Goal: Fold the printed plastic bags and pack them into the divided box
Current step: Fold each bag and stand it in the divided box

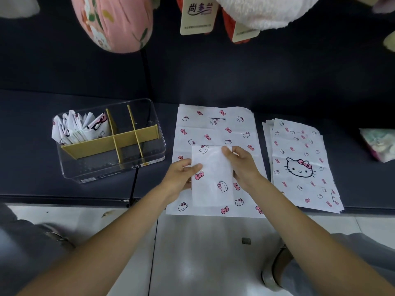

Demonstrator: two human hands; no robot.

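A partly folded white bag (pixel 213 180) printed with cat faces and pink bows is held over a flat stack of the same bags (pixel 215 124). My left hand (pixel 181 178) pinches its left edge with the thumb on top. My right hand (pixel 241 165) grips its upper right edge. A second stack of flat bags (pixel 299 165) with a large cat face lies to the right. The clear divided box (pixel 149 150) with yellow partitions stands at the left. Its far-left compartment holds several folded bags (pixel 81 127); the other compartments look empty.
All of this lies on a dark padded bench (pixel 42 184) with a dark backrest. A pink cushion (pixel 113 22), plush items and paper tags (pixel 198 16) hang above. A pale bundle (pixel 378 144) sits at the far right. The tiled floor and shoes are below.
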